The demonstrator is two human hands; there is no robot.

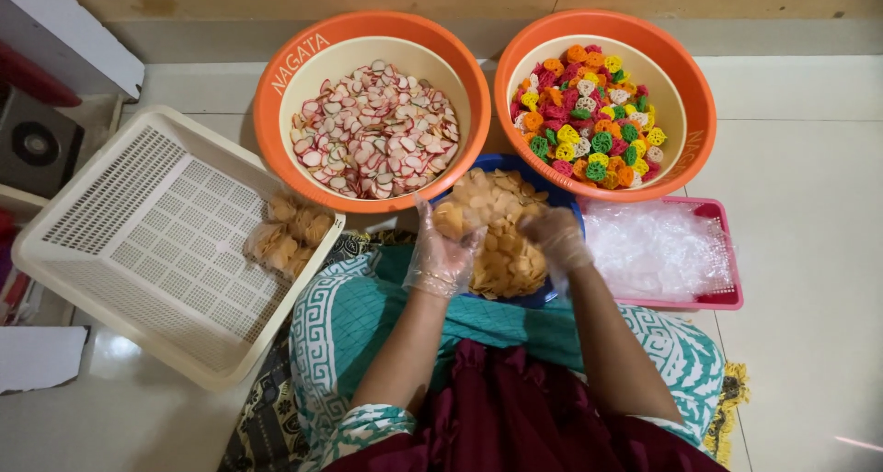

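My left hand (441, 251), in a clear plastic glove, holds a small clear bag of tan round crackers (463, 210) above a blue basin (543, 185) heaped with the same crackers. My right hand (556, 237), also gloved, hovers over the heap with fingers bent down beside the bag's mouth. Two filled bags of crackers (285, 233) lie in the near right corner of a cream slotted crate (147, 242) to my left.
An orange bowl (368, 30) of red-and-white chips and an orange bowl (690, 113) of multicoloured flower-shaped crackers stand at the back. A pink tray (727, 297) of clear plastic bags sits to the right. White tiled floor surrounds; a wall runs behind.
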